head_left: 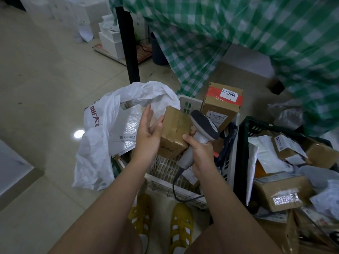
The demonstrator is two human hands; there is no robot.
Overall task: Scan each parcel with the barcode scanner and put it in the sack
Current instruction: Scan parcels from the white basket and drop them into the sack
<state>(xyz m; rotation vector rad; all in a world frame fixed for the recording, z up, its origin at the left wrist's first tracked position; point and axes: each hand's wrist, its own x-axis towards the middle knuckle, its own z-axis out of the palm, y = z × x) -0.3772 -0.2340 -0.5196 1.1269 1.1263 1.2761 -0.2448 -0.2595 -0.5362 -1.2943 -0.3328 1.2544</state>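
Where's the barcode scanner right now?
Head view, centre: the barcode scanner is gripped in the right hand, beside the small brown parcel, above the white basket.

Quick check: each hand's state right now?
Left hand: open, fingers straight, touching the brown parcel.
Right hand: grips the barcode scanner.

Pale tiled floor (pixel 45 92) fills left half of frame, with a round bright light reflection (pixel 79 134) at centre left. Black post (pixel 128 44) stands upper centre. Green-and-white checked plastic cloth (pixel 247 43) hangs across upper right. White boxes (pixel 110 39) stacked at upper left, dark bin (pixel 158 52) just right of the post.
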